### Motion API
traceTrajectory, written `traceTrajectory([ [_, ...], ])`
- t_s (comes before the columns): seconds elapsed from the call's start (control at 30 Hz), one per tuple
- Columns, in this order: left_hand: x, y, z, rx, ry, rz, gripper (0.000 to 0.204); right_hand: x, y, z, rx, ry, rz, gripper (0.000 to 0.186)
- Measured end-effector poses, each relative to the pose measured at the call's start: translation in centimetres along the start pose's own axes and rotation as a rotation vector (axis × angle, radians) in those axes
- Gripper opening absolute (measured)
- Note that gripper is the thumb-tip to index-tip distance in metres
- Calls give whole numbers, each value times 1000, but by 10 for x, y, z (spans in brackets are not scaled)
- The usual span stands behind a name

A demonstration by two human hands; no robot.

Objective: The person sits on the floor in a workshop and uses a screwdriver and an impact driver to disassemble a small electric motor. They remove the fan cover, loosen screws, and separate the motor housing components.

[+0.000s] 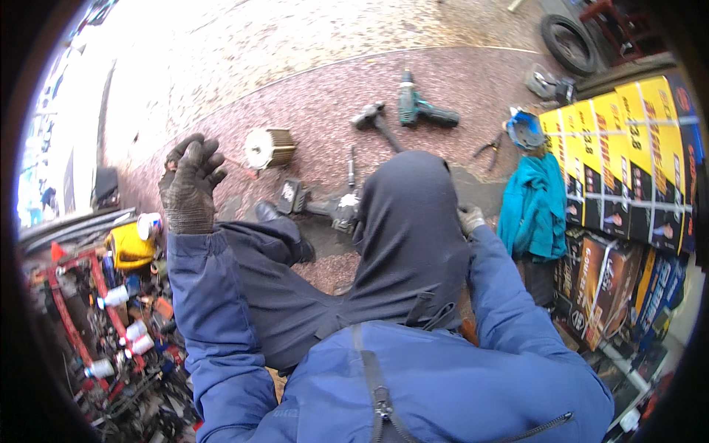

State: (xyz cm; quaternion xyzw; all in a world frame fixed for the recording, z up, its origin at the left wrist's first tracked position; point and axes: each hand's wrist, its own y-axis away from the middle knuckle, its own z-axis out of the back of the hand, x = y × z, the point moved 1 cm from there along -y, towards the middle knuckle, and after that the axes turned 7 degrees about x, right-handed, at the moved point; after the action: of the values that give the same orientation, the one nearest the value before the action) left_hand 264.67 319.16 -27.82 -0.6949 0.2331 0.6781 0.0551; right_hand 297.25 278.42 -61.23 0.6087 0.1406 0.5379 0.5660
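My left hand (pixel 190 184), in a dirty dark work glove, is raised at the left with its fingers bent and apart, and nothing shows in it. Right of it on the ground lies a cylindrical metal motor part (pixel 269 148) with a pale round end. My right hand (pixel 470 218), also gloved, is beside my right knee; the knee hides its fingers and whatever they touch. Between my legs lies a power tool with a dark battery block (pixel 292 196) and a metal head (pixel 345 213). A thin metal rod-like tool (pixel 351 166) points away from that head.
Beyond my knees lie a hammer (pixel 378 125), a green cordless drill (pixel 422 107) and pliers (pixel 488 152). At the right are a blue round part (pixel 524 130), a teal cloth (pixel 533 207), stacked yellow-black boxes (pixel 628 148) and a tire (pixel 569 44). Jumbled tools (pixel 122 340) crowd the left.
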Motion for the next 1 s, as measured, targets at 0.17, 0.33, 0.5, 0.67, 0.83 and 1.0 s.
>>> traceTrajectory([
  [0.17, -16, 16, 27, -14, 113, -73, 35, 19, 29, -56, 218, 118, 41, 30],
  [0.33, -17, 27, 51, 24, 196, -117, 35, 115, 33, -44, 196, 147, 245, 31],
  [0.5, -19, 38, 69, -35, 210, -154, 37, 184, 16, -95, 303, 308, 351, 32],
  [0.67, -19, 50, 81, -105, 247, -218, 35, 199, -32, -178, 488, 990, 391, 37],
  [0.83, -13, 60, 99, -264, 155, -207, 46, 189, -62, -246, 545, 1218, 418, 47],
  [1.0, -6, 68, 121, -295, 131, -137, 56, 174, -91, -279, 447, 1303, 427, 45],
])
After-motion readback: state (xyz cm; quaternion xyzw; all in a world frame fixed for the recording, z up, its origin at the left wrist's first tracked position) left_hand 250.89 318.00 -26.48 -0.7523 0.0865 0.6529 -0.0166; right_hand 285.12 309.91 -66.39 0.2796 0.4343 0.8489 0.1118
